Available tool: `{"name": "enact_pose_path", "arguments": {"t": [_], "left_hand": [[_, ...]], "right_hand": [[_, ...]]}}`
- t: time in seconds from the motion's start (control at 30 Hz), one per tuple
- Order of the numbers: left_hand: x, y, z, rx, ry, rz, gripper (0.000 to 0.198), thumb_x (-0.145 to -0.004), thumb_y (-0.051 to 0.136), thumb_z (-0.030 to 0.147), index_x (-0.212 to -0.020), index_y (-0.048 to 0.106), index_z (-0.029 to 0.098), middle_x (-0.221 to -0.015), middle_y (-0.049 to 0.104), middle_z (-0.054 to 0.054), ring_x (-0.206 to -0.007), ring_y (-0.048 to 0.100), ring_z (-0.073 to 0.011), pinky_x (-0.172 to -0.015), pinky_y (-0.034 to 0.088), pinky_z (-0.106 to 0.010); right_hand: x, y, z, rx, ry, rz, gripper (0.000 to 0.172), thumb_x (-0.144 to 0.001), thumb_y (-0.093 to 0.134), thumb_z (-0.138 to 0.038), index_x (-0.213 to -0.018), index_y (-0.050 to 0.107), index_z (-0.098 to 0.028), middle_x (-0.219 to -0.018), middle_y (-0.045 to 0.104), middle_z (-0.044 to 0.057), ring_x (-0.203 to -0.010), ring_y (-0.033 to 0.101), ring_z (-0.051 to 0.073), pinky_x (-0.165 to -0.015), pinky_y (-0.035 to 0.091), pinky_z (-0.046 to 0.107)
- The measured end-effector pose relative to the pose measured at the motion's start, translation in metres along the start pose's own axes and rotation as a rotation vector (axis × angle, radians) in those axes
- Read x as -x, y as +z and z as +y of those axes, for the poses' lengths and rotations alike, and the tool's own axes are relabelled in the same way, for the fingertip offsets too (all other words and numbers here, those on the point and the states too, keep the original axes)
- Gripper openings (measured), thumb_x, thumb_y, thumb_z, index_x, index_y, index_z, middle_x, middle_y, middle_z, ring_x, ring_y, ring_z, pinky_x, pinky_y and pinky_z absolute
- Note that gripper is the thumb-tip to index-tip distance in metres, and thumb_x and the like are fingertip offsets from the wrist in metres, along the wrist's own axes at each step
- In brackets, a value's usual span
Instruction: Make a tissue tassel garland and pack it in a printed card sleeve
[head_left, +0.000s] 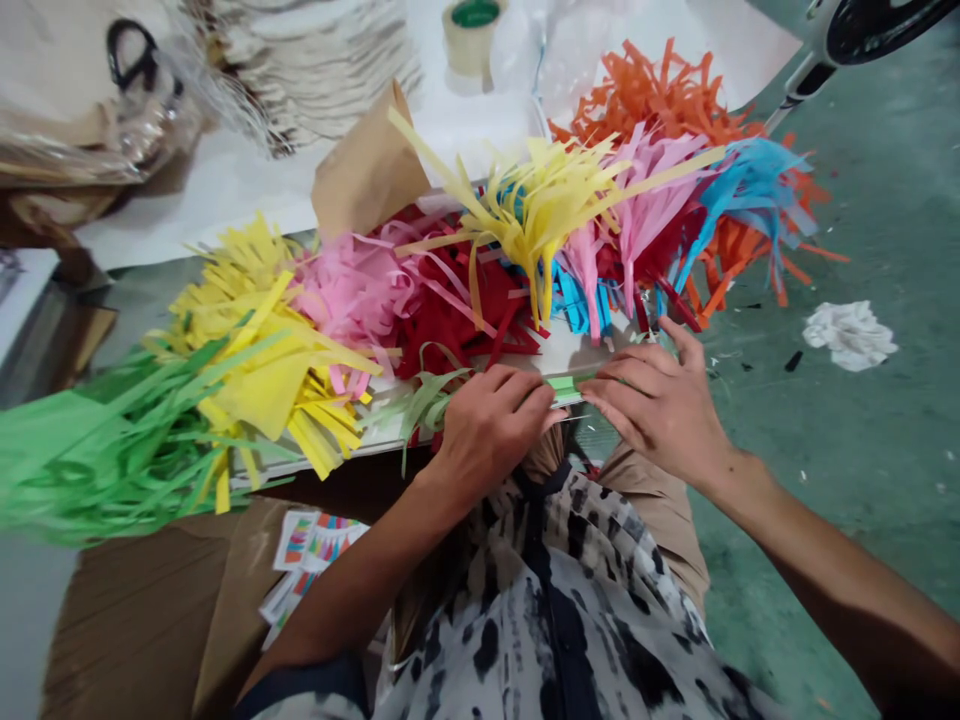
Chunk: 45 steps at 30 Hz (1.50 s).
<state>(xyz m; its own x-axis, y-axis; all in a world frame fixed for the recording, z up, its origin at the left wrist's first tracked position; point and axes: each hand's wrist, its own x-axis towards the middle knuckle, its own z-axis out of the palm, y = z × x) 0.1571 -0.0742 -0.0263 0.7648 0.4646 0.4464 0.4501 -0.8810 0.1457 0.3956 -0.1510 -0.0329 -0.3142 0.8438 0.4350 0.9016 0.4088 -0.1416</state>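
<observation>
At the table's near edge, my left hand (491, 425) presses closed fingers on a light green tissue-paper tassel (564, 388), whose pale fringe spills out to the left of that hand. My right hand (664, 400) pinches the same folded green strip at its right end, with the index finger raised. Between the two hands only a short flat stretch of the paper shows. Just beyond my fingers lie yellow tassels (544, 205), pink tassels (652, 190), dark red tassels (465, 300) and blue tassels (750, 190).
Green fringed paper (97, 440) and yellow fringed paper (259, 350) lie at the left. Farther back are orange fringe (660, 95), brown paper (367, 165), a tape roll (469, 45) and black-handled scissors (135, 55). Printed cards (319, 540) rest on a cardboard box (150, 610).
</observation>
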Motion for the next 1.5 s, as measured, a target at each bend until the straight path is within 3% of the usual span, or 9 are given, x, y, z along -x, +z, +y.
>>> {"name": "enact_pose_path", "arguments": {"t": [0.17,0.4,0.63,0.83,1.03,1.17,1.27,1.37,1.5], "left_hand": [[0.003,-0.002,0.001,0.079,-0.072,0.002,0.011,-0.104,0.063,0.018,-0.099,0.073,0.018,-0.097,0.078,-0.004,-0.090,0.065,-0.0195,-0.078,0.050,-0.033],[-0.001,-0.015,-0.003,0.100,-0.279,-0.127,0.018,-0.104,0.064,0.031,-0.093,0.070,0.018,-0.093,0.074,-0.005,-0.090,0.060,-0.0238,-0.083,0.047,-0.039],[-0.001,-0.016,-0.002,0.123,-0.421,-0.145,0.013,-0.102,0.066,0.029,-0.093,0.070,0.021,-0.097,0.072,-0.004,-0.096,0.059,-0.0258,-0.086,0.043,-0.042],[-0.007,-0.013,0.000,0.051,-0.462,-0.162,0.012,-0.096,0.070,0.027,-0.086,0.066,0.021,-0.094,0.069,-0.004,-0.092,0.058,-0.0260,-0.084,0.043,-0.042],[-0.010,-0.011,0.001,-0.045,-0.446,-0.207,0.012,-0.097,0.068,0.030,-0.087,0.067,0.022,-0.094,0.069,-0.005,-0.094,0.060,-0.0278,-0.080,0.041,-0.043],[-0.012,-0.013,0.004,-0.095,-0.453,-0.194,0.010,-0.095,0.072,0.031,-0.095,0.070,0.021,-0.100,0.072,-0.007,-0.098,0.062,-0.0289,-0.082,0.042,-0.044],[-0.011,-0.011,0.011,-0.126,-0.299,-0.068,0.018,-0.100,0.068,0.027,-0.118,0.072,0.025,-0.119,0.076,-0.006,-0.114,0.062,-0.0286,-0.098,0.040,-0.047],[-0.006,-0.007,0.016,-0.104,-0.060,0.001,0.019,-0.107,0.060,0.023,-0.118,0.073,0.030,-0.111,0.080,0.002,-0.116,0.063,-0.0233,-0.109,0.034,-0.046],[0.002,-0.006,0.014,-0.074,-0.087,-0.069,0.024,-0.108,0.057,0.022,-0.122,0.073,0.031,-0.112,0.081,0.002,-0.115,0.065,-0.0235,-0.110,0.034,-0.049]], "right_hand": [[0.001,-0.004,0.006,-0.003,0.059,-0.080,0.015,-0.106,0.062,-0.038,-0.105,0.073,-0.027,-0.102,0.078,0.001,-0.107,0.067,0.028,-0.127,0.023,0.060],[-0.002,-0.008,0.010,-0.059,0.171,-0.137,0.023,-0.108,0.054,-0.040,-0.103,0.068,-0.023,-0.096,0.073,0.004,-0.108,0.064,0.028,-0.121,0.027,0.059],[-0.014,-0.014,0.012,-0.060,0.239,-0.255,0.022,-0.104,0.055,-0.040,-0.096,0.066,-0.022,-0.092,0.072,0.005,-0.104,0.061,0.031,-0.114,0.029,0.056],[-0.023,-0.016,0.002,0.003,0.295,-0.289,0.021,-0.098,0.057,-0.039,-0.090,0.066,-0.022,-0.087,0.071,0.005,-0.102,0.061,0.032,-0.107,0.033,0.053],[-0.018,-0.011,-0.005,0.070,0.312,-0.245,0.028,-0.102,0.052,-0.041,-0.092,0.067,-0.020,-0.088,0.071,0.006,-0.104,0.062,0.032,-0.114,0.030,0.057],[-0.016,-0.010,-0.011,0.107,0.346,-0.202,0.023,-0.100,0.058,-0.041,-0.095,0.068,-0.021,-0.095,0.074,0.008,-0.110,0.062,0.034,-0.115,0.032,0.059],[-0.013,-0.008,-0.018,0.146,0.198,-0.110,0.015,-0.103,0.058,-0.029,-0.109,0.072,-0.026,-0.115,0.078,0.006,-0.123,0.062,0.033,-0.125,0.021,0.063],[-0.005,-0.006,-0.020,0.130,0.033,-0.051,0.027,-0.106,0.054,-0.017,-0.117,0.072,-0.034,-0.118,0.080,-0.005,-0.125,0.065,0.026,-0.129,0.014,0.062],[0.017,-0.014,0.001,0.099,0.032,-0.004,0.036,-0.100,0.063,-0.016,-0.128,0.071,-0.037,-0.125,0.080,-0.006,-0.127,0.067,0.031,-0.127,0.019,0.066]]}}
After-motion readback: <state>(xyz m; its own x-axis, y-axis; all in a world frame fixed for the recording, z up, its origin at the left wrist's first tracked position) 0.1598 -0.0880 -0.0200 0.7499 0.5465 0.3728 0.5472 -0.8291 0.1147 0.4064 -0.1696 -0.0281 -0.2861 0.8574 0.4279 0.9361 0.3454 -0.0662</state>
